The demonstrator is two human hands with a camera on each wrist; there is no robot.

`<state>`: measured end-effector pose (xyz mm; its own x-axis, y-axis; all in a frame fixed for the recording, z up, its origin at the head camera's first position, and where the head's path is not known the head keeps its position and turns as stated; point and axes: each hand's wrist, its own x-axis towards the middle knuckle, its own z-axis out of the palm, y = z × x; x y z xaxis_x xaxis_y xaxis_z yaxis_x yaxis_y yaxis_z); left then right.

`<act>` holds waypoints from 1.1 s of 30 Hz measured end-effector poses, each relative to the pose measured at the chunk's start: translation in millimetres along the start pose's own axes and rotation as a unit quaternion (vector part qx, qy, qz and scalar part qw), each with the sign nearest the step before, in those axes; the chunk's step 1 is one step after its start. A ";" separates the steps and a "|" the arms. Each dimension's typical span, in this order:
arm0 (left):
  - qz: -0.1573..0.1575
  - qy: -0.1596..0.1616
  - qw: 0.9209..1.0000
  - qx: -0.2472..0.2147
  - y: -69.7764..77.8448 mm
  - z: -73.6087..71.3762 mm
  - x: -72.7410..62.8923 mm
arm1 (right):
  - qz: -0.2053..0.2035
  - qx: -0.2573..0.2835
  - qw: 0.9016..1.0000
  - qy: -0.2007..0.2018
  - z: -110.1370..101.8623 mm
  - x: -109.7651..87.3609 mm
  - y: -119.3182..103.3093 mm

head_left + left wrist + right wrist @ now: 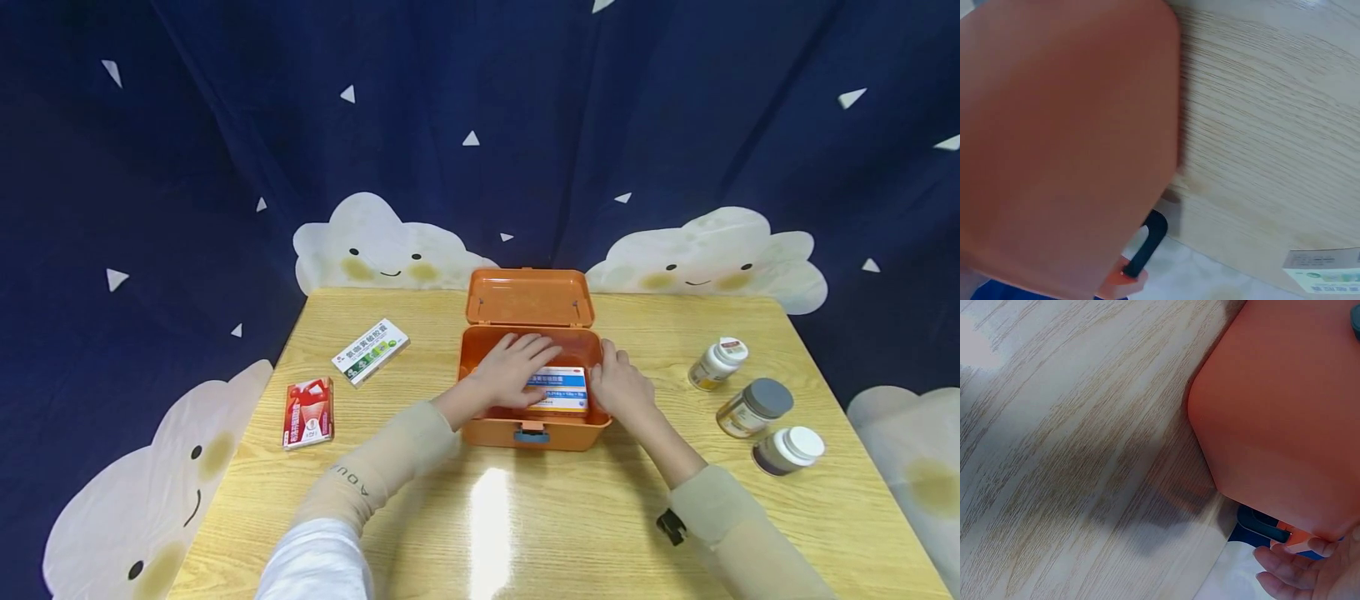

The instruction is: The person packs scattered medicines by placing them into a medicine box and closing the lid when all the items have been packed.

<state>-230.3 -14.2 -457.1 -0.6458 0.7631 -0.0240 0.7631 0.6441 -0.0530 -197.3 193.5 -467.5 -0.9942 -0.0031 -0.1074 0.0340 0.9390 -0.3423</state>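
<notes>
An orange plastic case [495, 432] with a raised lid [530, 298] stands mid-table. Inside it lies a blue-and-white medicine box [558, 400], partly covered on its left by my left hand [508, 371]. That hand reaches into the case with its fingers extended, and its thumb lies over the medicine box. At the right rim, my right hand [622, 387] holds the case wall. Its fingers [1294, 562] show beyond the rim in the right wrist view, while the thumb is hidden there. The left wrist view mostly shows the case's outer wall [1079, 137].
To the left lie a white-and-green medicine carton [371, 351] and a red carton [308, 413]. On the right are a small white bottle [717, 364], a grey-lidded bottle [754, 407] and a white-lidded bottle [788, 451]. A dark blue curtain [450, 125] hangs behind the table.
</notes>
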 end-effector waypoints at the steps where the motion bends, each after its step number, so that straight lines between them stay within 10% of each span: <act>1: 0.001 0.009 1.000 0.002 -1.5 -0.6 -1.5 | 0.000 0.001 1.000 0.000 -0.1 0.2 0.1; 17: -0.057 0.115 0.992 0.006 -39.7 -3.7 -18.5 | 0.003 0.003 1.000 -0.004 -0.7 0.3 0.5; 33: -0.180 0.197 0.963 -0.051 -97.6 13.1 -44.6 | 0.008 0.004 1.000 -0.005 -1.7 -0.7 -1.4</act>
<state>-276.3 -111.9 -464.0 -0.8245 0.4378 0.3586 0.5032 0.8570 0.1107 -196.8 192.8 -465.4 -0.9925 0.0093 -0.1219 0.0516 0.9359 -0.3485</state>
